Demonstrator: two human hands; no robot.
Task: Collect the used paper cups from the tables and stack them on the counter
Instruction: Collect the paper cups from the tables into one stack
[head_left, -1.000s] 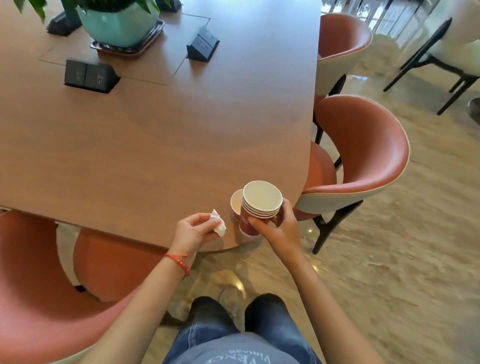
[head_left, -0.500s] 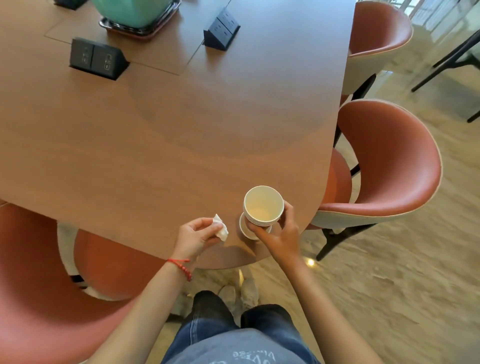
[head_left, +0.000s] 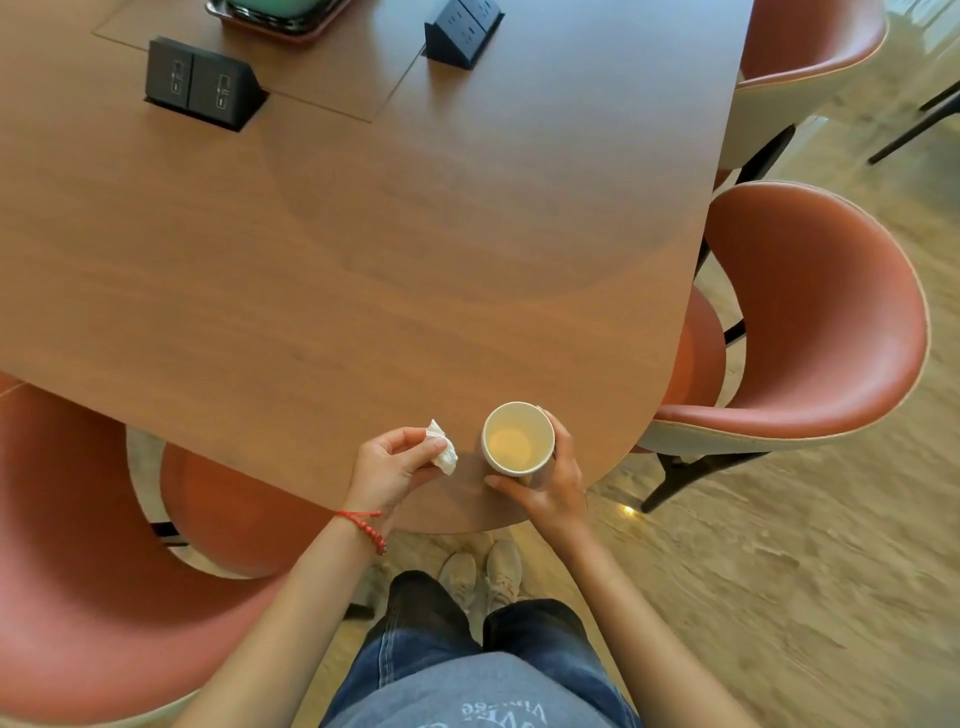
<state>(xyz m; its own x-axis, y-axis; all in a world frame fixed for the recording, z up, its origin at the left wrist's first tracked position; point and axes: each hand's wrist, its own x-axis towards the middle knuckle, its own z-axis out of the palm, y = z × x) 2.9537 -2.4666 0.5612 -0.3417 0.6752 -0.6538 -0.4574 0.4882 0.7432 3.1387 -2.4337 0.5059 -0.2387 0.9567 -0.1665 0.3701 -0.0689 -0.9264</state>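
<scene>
From my remote seat, the wooden counter (head_left: 363, 249) filled most of the head view, its rounded near end curving toward the person's legs. Terracotta chairs ringed it: one large chair (head_left: 810, 332) tucked in at the right edge, another (head_left: 810, 47) farther back on that side, and a third (head_left: 78, 545) at the lower left. The pale stone floor (head_left: 779, 571) lay beyond, with the person's light shoes (head_left: 480, 577) side by side under the counter's lip. Up the counter I saw two black pop-up socket boxes, the wider one (head_left: 200, 83) at the left and a smaller one (head_left: 462, 31) near the middle, with the edge of a tray (head_left: 280, 23) between them at the top of the frame.

The right hand (head_left: 545, 483) was wrapped around the paper cup (head_left: 518, 439), thumb at the near side and fingers at the far side, holding it upright over the counter's near end. I looked straight down into it; I could not tell how many cups were nested there, nor whether its base touched the wood. Just left of it, apart from the cup, the left hand (head_left: 389, 467) pinched a crumpled white tissue (head_left: 442, 453) between thumb and fingertips. A red beaded bracelet (head_left: 366, 527) circled that wrist.
</scene>
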